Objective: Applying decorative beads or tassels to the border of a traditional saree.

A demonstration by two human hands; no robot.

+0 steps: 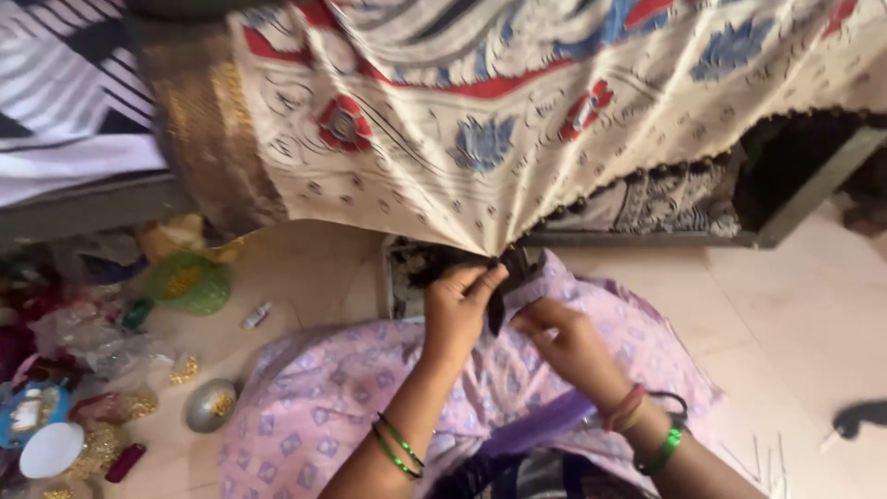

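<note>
— Green bangles (pixel 399 448) ring your left wrist, closest to the lens; what does that hand have?

— Your left hand (pixel 455 310) is pinched shut on the gathered corner of the cream printed cloth (pixel 480 139), right where its edge comes to a point. Something dark (pixel 496 310) hangs from that same pinch; you can't tell what it is.

— And your right?

— Your right hand (pixel 564 340) sits just beside the left, fingers curled narrow, touching the dark piece and resting on the lilac patterned fabric (pixel 314 407) spread over your lap. Whether it truly grips anything, the view doesn't show.

— Where does the cloth lie?

— It drapes down from the bed (pixel 813 199) above your hands, its red and blue flower print fanned wide, the corner hanging over the floor (pixel 795 305).

— Around you?

— To your left on the floor: a green mesh basket (pixel 189 282), a silver bowl (pixel 211 405), a white lid (pixel 53 450).
</note>
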